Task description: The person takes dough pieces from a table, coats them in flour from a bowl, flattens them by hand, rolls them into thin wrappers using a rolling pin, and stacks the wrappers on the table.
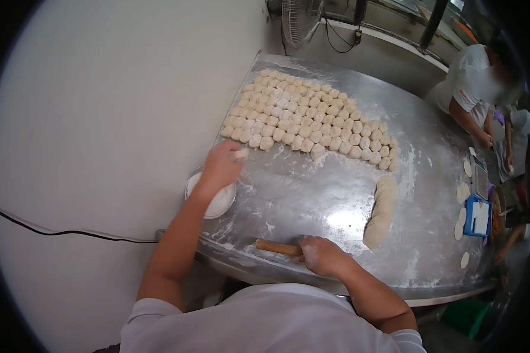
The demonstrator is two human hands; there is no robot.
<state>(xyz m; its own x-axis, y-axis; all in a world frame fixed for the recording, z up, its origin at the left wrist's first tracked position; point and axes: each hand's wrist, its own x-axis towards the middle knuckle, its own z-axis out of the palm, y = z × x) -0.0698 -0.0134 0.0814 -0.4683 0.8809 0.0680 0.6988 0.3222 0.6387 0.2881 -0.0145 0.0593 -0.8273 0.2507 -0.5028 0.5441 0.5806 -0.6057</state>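
My left hand (222,165) is closed at the near left corner of a large block of dough balls (312,115). A small pale dough piece (240,154) shows at its fingertips. Under my left forearm stands a round bowl of white flour (221,203), partly covered by the arm. Near the table's front edge, my right hand (323,256) is wrapped round one end of a wooden rolling pin (277,247), whose other end points left. A thick, twisted log of dough (381,212) lies to the right of that hand, apart from it.
Flour streaks mark the metal table (300,194). Along its right side are flat dough rounds (459,229), a scale (480,179) and a blue-framed container (477,216). A co-worker in a white shirt (468,79) stands at the far right. A fan (301,23) stands behind the table.
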